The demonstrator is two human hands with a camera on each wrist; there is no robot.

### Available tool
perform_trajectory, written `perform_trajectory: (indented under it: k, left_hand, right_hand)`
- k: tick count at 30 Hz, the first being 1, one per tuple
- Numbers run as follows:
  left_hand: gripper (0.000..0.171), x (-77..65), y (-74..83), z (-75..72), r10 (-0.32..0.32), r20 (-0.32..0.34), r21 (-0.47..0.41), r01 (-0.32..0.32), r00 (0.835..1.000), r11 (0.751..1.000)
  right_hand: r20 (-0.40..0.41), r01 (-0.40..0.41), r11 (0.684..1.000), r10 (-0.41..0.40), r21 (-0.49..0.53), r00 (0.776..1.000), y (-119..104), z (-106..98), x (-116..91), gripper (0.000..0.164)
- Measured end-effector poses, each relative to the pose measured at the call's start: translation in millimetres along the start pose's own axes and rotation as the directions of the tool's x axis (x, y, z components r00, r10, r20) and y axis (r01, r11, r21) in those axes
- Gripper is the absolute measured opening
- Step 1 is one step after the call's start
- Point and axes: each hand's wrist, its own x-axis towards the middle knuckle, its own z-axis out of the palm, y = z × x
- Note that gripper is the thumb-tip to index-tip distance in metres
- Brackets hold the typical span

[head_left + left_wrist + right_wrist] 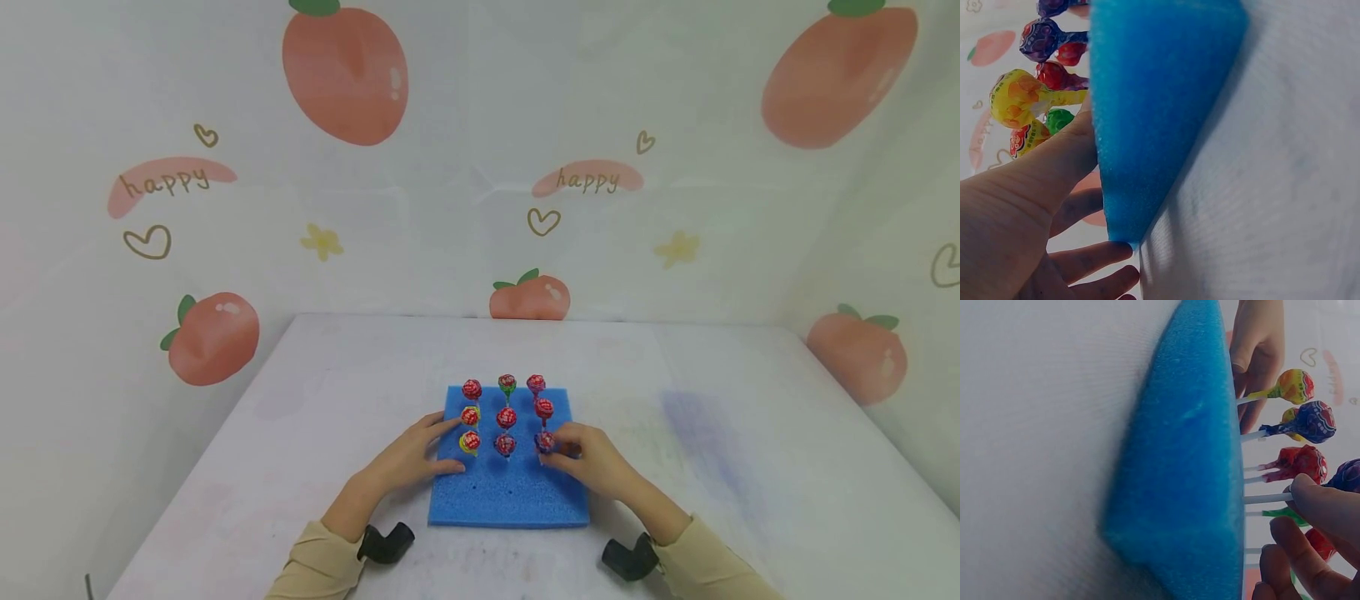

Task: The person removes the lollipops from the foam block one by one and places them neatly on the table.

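A blue foam block [510, 504] lies on the table, with lollipops standing upright in three columns on its far part. At the near right corner of that group, my right hand [596, 460] pinches a purple-wrapped lollipop [1347, 477] by its white stick [1266, 499], whose lower end meets the foam. My left hand [408, 457] rests along the block's left edge, thumb and fingers spread, close to two yellow-wrapped lollipops [469, 442]. In the left wrist view, the left fingers [1094, 259] reach along the foam's side.
Red, green and purple wrapped lollipops, such as the middle red one [506, 417], stand close together beside both hands. Small dark holes show in the foam's near part. Black devices [387, 543] sit at both wrists. A fruit-printed curtain [450, 208] hangs behind the white table [300, 417].
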Motion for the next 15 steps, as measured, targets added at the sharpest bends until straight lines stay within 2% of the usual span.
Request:
perform_trajectory:
  k: [7,15]
  left_hand:
    - [0.07,-0.1,0.9,0.0,-0.002,-0.002,-0.002,0.002,1.0,1.0]
    - [0.069,-0.5,1.7,-0.5,0.008,-0.005,0.002,-0.008,1.0,1.0]
  right_hand:
    - [-0.007,-0.006,1.0,0.006,-0.004,1.0,-2.3,-3.0,0.6,0.014]
    - [-0.02,-0.032,0.999,0.032,0.012,0.999,-5.2,-7.0,0.9,0.008]
